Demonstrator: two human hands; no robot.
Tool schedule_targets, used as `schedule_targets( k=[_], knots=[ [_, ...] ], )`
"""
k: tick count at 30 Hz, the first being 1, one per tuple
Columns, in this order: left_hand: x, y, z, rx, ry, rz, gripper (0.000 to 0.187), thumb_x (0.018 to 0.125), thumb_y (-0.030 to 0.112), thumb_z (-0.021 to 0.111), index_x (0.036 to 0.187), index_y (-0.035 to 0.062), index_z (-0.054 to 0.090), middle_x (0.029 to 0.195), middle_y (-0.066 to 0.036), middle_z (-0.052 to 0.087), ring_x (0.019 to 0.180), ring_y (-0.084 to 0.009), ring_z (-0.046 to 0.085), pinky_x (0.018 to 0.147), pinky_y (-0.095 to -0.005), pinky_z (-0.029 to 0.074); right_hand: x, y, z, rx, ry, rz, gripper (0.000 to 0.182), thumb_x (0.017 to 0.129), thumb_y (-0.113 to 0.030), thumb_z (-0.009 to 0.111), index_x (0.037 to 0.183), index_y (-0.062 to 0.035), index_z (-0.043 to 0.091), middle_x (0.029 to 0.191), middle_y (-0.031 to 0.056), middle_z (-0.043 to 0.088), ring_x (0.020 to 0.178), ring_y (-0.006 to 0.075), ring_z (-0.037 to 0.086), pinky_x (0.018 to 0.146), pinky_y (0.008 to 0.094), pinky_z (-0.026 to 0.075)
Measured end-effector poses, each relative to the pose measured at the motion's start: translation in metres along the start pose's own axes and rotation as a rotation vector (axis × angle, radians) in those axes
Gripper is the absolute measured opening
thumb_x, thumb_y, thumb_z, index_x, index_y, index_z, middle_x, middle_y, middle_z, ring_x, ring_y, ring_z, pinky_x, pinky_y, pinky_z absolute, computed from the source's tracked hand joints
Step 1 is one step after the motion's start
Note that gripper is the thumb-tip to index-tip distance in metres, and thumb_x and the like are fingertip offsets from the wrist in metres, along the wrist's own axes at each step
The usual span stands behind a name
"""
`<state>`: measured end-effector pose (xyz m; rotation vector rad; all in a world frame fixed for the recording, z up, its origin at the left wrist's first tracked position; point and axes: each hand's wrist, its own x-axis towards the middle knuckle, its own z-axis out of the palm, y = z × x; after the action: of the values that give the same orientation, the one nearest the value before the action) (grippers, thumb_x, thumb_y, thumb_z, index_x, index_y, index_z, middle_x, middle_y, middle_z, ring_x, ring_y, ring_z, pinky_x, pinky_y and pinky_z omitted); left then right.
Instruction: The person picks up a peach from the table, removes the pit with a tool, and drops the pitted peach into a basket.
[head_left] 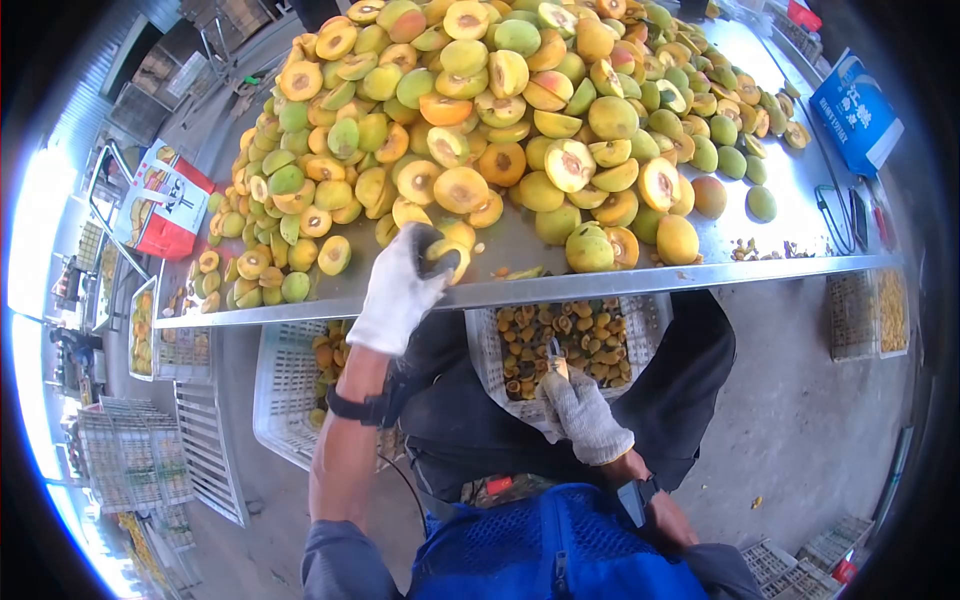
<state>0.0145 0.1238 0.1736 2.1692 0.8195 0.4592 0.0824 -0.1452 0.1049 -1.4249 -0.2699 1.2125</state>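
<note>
A large heap of halved and whole yellow-green fruit [465, 110] covers the metal table [520, 290]. My left hand [400, 285], in a white glove with dark fingertips, is closed on a cut fruit half [447, 258] at the table's front edge. Below the edge, my right hand [585, 415], also gloved, grips a small tool [556, 360] with a light handle and a metal tip. That tool is over a white crate [487, 345] holding many cut fruit pieces, between my knees.
Another white crate [275, 390] with fruit stands left of my legs. On the table are a red and white bag [165, 205] at left and a blue box [857, 115] at right. Stacked crates [130, 455] stand at far left; others [855, 315] are at right.
</note>
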Motion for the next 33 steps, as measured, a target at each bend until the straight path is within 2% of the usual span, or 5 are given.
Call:
schedule_targets(
  k=[4, 8, 12, 21, 33],
  knots=[
    [-0.03, 0.024, 0.003, -0.665, 0.209, 0.067, 0.039, 0.087, 0.01, 0.067, 0.121, -0.0063, 0.054, 0.106, -0.011, 0.062, 0.098, -0.0143, 0.06, 0.087, -0.0255, 0.049, 0.003, -0.024, 0.006, -0.476, -0.106, -0.204, 0.044, 0.076, -0.005, 0.066, 0.119, -0.004, 0.056, 0.113, 0.0262, 0.056, 0.096, 0.0399, 0.057, 0.08, 0.0438, 0.051],
    [-0.057, 0.018, 0.029, -0.909, 0.181, 0.177, 0.072, 0.085, 0.048, 0.069, 0.124, -0.0097, 0.051, 0.121, -0.018, 0.061, 0.108, -0.022, 0.061, 0.091, -0.0332, 0.051, 0.005, -0.073, 0.035, -0.492, -0.01, -0.411, 0.04, 0.087, -0.017, 0.063, 0.123, -0.0035, 0.056, 0.11, 0.0253, 0.062, 0.1, 0.0426, 0.06, 0.083, 0.043, 0.05],
    [-0.073, 0.035, 0.059, -1.239, 0.175, -0.043, 0.071, 0.095, 0.059, 0.043, 0.126, -0.0042, 0.049, 0.124, -0.016, 0.059, 0.109, -0.0248, 0.06, 0.093, -0.0366, 0.051, 0.016, -0.043, 0.043, -0.718, 0.078, -0.754, 0.036, 0.08, -0.014, 0.068, 0.112, -0.0005, 0.058, 0.102, 0.0254, 0.063, 0.09, 0.0425, 0.062, 0.073, 0.0451, 0.051],
    [-0.075, 0.034, 0.064, -1.017, 0.176, -0.156, 0.077, 0.096, 0.066, 0.023, 0.114, -0.0005, 0.058, 0.109, -0.012, 0.065, 0.092, -0.0179, 0.062, 0.085, -0.0315, 0.052, -0.009, -0.077, 0.037, -0.612, 0.032, -0.407, 0.029, 0.093, -0.026, 0.058, 0.114, -0.0061, 0.058, 0.094, 0.0228, 0.066, 0.09, 0.0444, 0.061, 0.072, 0.0449, 0.05],
    [-0.083, -0.002, 0.078, -1.263, -0.012, -0.092, 0.068, 0.092, 0.055, 0.055, 0.125, -0.0033, 0.052, 0.115, -0.013, 0.062, 0.102, -0.0227, 0.065, 0.089, -0.0354, 0.055, 0.0, -0.076, 0.033, -0.623, -0.03, -0.408, 0.025, 0.092, -0.024, 0.058, 0.109, -0.0059, 0.058, 0.089, 0.0238, 0.065, 0.088, 0.0446, 0.062, 0.069, 0.0469, 0.05]
  ],
)
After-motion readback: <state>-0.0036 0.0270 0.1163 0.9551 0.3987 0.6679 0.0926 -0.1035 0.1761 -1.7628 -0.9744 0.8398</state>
